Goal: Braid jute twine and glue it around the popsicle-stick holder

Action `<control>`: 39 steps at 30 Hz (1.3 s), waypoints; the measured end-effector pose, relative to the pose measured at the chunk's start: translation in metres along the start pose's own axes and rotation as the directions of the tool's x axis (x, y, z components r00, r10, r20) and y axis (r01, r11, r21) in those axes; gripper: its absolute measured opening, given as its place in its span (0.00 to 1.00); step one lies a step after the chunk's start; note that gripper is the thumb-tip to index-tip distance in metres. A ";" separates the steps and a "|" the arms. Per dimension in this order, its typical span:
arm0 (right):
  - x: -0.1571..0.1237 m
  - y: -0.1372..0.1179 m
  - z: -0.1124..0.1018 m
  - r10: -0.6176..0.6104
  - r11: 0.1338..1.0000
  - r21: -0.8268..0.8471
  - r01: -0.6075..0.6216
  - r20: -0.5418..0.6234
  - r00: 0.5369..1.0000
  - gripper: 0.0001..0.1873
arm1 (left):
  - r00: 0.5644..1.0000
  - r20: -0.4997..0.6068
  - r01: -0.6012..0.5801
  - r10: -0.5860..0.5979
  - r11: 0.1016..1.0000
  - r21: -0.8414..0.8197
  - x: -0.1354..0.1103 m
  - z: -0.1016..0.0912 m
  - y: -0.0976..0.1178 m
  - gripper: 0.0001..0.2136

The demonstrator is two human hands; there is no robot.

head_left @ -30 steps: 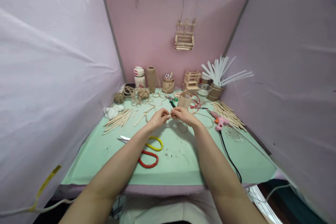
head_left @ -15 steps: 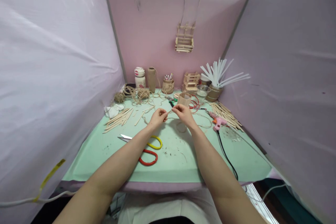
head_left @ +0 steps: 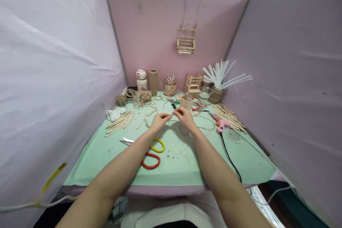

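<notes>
My left hand (head_left: 159, 121) and my right hand (head_left: 183, 117) meet above the middle of the green table (head_left: 107, 156), fingers pinched together. A thin strand of jute twine (head_left: 172, 115) runs between the two pinches, and a loop of it hangs under the right hand. Just behind the hands stands a small cup of craft sticks (head_left: 186, 102). Scissors with a yellow and a red handle (head_left: 149, 153) lie near my left forearm.
Loose craft sticks (head_left: 120, 122) lie at the left, another pile (head_left: 229, 115) at the right by a pink glue gun (head_left: 220, 124) with a black cord. Twine balls, jars, stick baskets and white glue sticks line the back. Purple partitions enclose three sides.
Both hands have drifted slightly up and away from me, still pinching the twine together. The view shifted a little; nothing on the table moved.
</notes>
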State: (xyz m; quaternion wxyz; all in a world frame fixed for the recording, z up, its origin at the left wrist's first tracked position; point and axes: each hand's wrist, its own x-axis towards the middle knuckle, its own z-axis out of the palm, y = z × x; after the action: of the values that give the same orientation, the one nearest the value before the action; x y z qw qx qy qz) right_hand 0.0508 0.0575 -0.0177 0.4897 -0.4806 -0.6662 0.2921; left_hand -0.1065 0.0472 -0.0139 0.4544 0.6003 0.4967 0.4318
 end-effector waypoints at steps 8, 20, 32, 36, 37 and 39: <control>-0.003 -0.004 0.005 -0.005 1.000 0.006 0.005 0.041 0.999 0.14 | 0.997 -0.056 -0.059 0.052 0.987 -0.147 0.007 0.002 -0.011 0.09; -0.002 0.002 0.007 -0.046 0.996 -0.079 0.047 0.011 0.999 0.13 | 0.982 -0.111 -0.159 0.150 0.984 -0.080 0.011 0.000 -0.016 0.08; -0.003 0.001 0.010 -0.065 0.996 -0.069 0.057 -0.107 0.992 0.12 | 0.986 -0.108 -0.133 0.128 0.990 -0.043 0.006 0.002 -0.011 0.10; -0.007 -0.007 0.013 -0.135 0.989 -0.083 0.120 -0.210 0.968 0.10 | 0.976 -0.185 -0.121 0.112 0.992 -0.035 0.004 0.001 -0.008 0.10; -0.008 -0.009 0.014 -0.153 0.987 -0.086 0.137 -0.206 0.967 0.10 | 0.973 -0.201 -0.123 0.114 0.992 -0.033 0.003 0.001 -0.007 0.10; -0.009 -0.012 0.015 -0.168 0.985 -0.073 0.157 -0.184 0.968 0.09 | 0.969 -0.216 -0.132 0.123 0.991 -0.030 0.003 0.000 -0.006 0.10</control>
State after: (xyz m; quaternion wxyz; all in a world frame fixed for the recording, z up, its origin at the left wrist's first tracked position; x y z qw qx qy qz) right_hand 0.0334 0.0456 -0.0156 0.5589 -0.4640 -0.6621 0.1843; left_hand -0.1072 0.0503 -0.0195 0.3828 0.5711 0.4935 0.5327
